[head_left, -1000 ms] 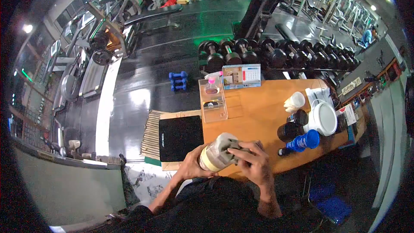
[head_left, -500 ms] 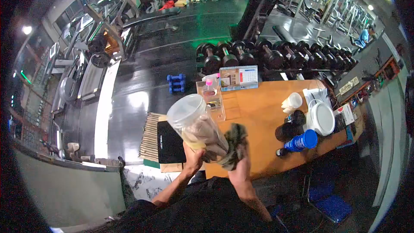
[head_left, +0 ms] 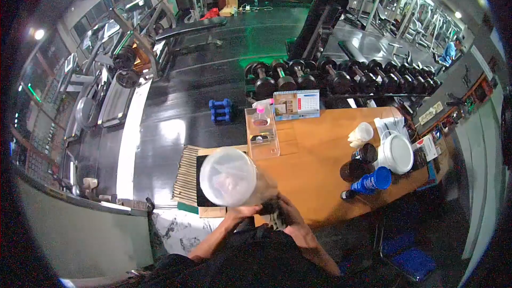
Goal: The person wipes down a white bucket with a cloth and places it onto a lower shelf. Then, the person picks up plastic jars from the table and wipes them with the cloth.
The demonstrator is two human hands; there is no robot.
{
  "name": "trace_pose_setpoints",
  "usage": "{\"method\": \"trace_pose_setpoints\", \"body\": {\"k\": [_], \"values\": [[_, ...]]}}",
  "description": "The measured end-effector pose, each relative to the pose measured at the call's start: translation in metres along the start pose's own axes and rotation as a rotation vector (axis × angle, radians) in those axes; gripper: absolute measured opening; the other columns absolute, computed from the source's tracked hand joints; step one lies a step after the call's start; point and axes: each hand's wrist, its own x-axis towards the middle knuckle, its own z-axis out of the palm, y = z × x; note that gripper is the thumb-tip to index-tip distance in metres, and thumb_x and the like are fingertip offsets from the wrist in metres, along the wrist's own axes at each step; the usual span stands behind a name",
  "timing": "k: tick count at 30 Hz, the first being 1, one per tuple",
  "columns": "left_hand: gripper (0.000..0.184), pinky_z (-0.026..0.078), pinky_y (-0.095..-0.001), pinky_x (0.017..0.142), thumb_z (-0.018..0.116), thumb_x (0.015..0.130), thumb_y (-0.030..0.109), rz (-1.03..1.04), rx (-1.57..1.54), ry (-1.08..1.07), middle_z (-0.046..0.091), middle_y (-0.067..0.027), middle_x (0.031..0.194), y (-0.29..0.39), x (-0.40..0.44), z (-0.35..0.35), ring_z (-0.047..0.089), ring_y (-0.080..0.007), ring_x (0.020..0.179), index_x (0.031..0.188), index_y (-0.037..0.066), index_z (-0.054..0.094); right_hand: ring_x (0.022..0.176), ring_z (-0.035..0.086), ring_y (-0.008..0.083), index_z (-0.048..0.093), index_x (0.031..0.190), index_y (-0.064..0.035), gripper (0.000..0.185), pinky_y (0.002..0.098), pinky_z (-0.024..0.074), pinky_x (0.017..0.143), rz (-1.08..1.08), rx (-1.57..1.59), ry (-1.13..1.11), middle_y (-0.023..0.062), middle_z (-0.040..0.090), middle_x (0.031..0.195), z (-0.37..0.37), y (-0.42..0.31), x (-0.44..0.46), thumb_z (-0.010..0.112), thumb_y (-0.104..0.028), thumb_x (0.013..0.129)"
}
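Observation:
A clear plastic jar (head_left: 264, 184) with a round translucent lid (head_left: 228, 176) is held over the table's near left corner, its lid tilted up toward me. My left hand (head_left: 244, 213) is closed around the jar's lower side. A dark green cloth (head_left: 275, 217) is bunched in my right hand (head_left: 292, 214), pressed against the jar's other end. The jar's base and some of my right fingers are hidden or smeared by motion. Whatever is inside the jar is too blurred to make out.
On the wooden table (head_left: 314, 154) stand a clear acrylic box (head_left: 262, 149), a desk calendar (head_left: 297, 105), a white tub (head_left: 398, 152), a blue container (head_left: 374, 180) and dark jars (head_left: 356, 170). Several dumbbells (head_left: 337, 77) line a rack behind. Far right, a person (head_left: 449, 53) sits.
The jar has tilted so that its lid faces me more and sits lower. My right hand with the cloth has moved down and slightly left. The view has shifted a little.

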Motion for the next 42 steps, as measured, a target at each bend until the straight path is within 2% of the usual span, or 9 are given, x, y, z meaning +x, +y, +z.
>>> {"method": "trace_pose_setpoints", "body": {"k": [9, 13, 15, 18, 22, 24, 32, 37, 42], "values": [[0.038, 0.042, -0.0386, 0.080, 0.051, 0.089, 0.040, -0.376, -0.380, 0.414, 0.056, -0.0086, 0.095, -0.041, -0.025, 0.027, 0.054, -0.0237, 0.089, 0.097, 0.003, 0.051, 0.095, 0.059, 0.0191, 0.051, 0.117, -0.0067, 0.034, 0.0316, 0.0498, 0.079, -0.435, 0.105, 0.225, 0.0074, 0.060, 0.106, 0.048, 0.000, 0.007, 0.059, -0.023, 0.089], [0.061, 0.043, -0.0423, 0.086, 0.033, 0.088, 0.063, -0.340, -0.670, 0.602, 0.054, -0.0082, 0.110, -0.078, -0.008, 0.024, 0.053, -0.0259, 0.098, 0.115, 0.010, 0.049, 0.089, 0.057, 0.0197, 0.054, 0.104, -0.0016, 0.023, 0.0321, 0.0471, 0.077, -0.669, -0.656, 0.073, 0.0083, 0.060, 0.102, 0.036, 0.012, -0.004, 0.059, -0.014, 0.085], [0.072, 0.045, -0.0415, 0.084, 0.036, 0.085, 0.069, -0.267, -0.761, 0.624, 0.054, -0.0091, 0.113, -0.067, 0.011, 0.022, 0.053, -0.0246, 0.099, 0.122, 0.008, 0.045, 0.082, 0.056, 0.0192, 0.057, 0.094, 0.0023, 0.015, 0.0323, 0.0462, 0.074, -0.920, -1.044, 0.075, 0.0087, 0.060, 0.097, 0.042, 0.001, -0.007, 0.057, -0.008, 0.082], [0.075, 0.050, -0.0388, 0.077, 0.055, 0.081, 0.063, -0.174, -0.984, 0.582, 0.052, -0.0100, 0.110, 0.027, 0.041, 0.023, 0.056, -0.0215, 0.094, 0.120, 0.001, 0.038, 0.091, 0.056, 0.0197, 0.057, 0.102, 0.0034, 0.022, 0.0314, 0.0458, 0.079, -0.609, -0.829, 0.318, 0.0120, 0.058, 0.106, 0.032, -0.009, -0.004, 0.056, -0.010, 0.085], [0.085, 0.035, -0.0490, 0.103, 0.032, 0.081, 0.076, -0.263, -0.901, 0.475, 0.044, -0.0087, 0.133, 0.046, 0.045, 0.027, 0.042, -0.0301, 0.123, 0.139, 0.014, 0.032, 0.089, 0.057, 0.0231, 0.053, 0.113, 0.0028, 0.030, 0.0388, 0.0450, 0.083, -1.066, -0.696, 0.449, 0.0149, 0.056, 0.108, 0.045, -0.007, 0.001, 0.054, -0.015, 0.089], [0.090, 0.032, -0.0492, 0.104, 0.033, 0.079, 0.078, -0.354, -0.932, 0.478, 0.041, -0.0119, 0.136, 0.075, 0.051, 0.024, 0.040, -0.0314, 0.125, 0.141, 0.013, 0.028, 0.097, 0.055, 0.0369, 0.063, 0.094, 0.0020, 0.017, 0.0441, 0.0436, 0.087, -1.414, -1.221, 0.201, 0.0213, 0.056, 0.107, 0.041, -0.008, 0.004, 0.057, -0.009, 0.082], [0.109, 0.026, -0.0468, 0.109, 0.039, 0.069, 0.084, -0.201, -1.131, 0.314, 0.031, -0.0248, 0.142, 0.084, 0.067, 0.019, 0.035, -0.0379, 0.129, 0.143, 0.007, 0.019, 0.105, 0.053, 0.0350, 0.059, 0.113, 0.0032, 0.036, 0.0423, 0.0420, 0.091, -1.061, -0.854, 0.440, 0.0185, 0.053, 0.117, 0.029, -0.030, 0.025, 0.058, -0.021, 0.087], [0.107, 0.034, -0.0446, 0.105, 0.032, 0.070, 0.086, -0.338, -1.079, 0.366, 0.034, -0.0222, 0.141, 0.090, 0.076, 0.023, 0.039, -0.0367, 0.127, 0.143, 0.007, 0.021, 0.099, 0.054, 0.0396, 0.055, 0.107, 0.0068, 0.035, 0.0476, 0.0432, 0.085, -1.634, -1.220, 0.195, 0.0243, 0.055, 0.110, 0.011, -0.006, 0.018, 0.055, -0.020, 0.084], [0.099, 0.038, -0.0423, 0.098, 0.039, 0.072, 0.083, -0.436, -1.170, 0.390, 0.044, -0.0106, 0.130, 0.089, 0.076, 0.023, 0.046, -0.0280, 0.117, 0.137, 0.010, 0.030, 0.109, 0.047, 0.0354, 0.051, 0.116, 0.0036, 0.045, 0.0462, 0.0414, 0.089, -1.481, -1.226, 0.296, 0.0200, 0.050, 0.117, -0.006, 0.007, 0.042, 0.061, -0.023, 0.081]]}}
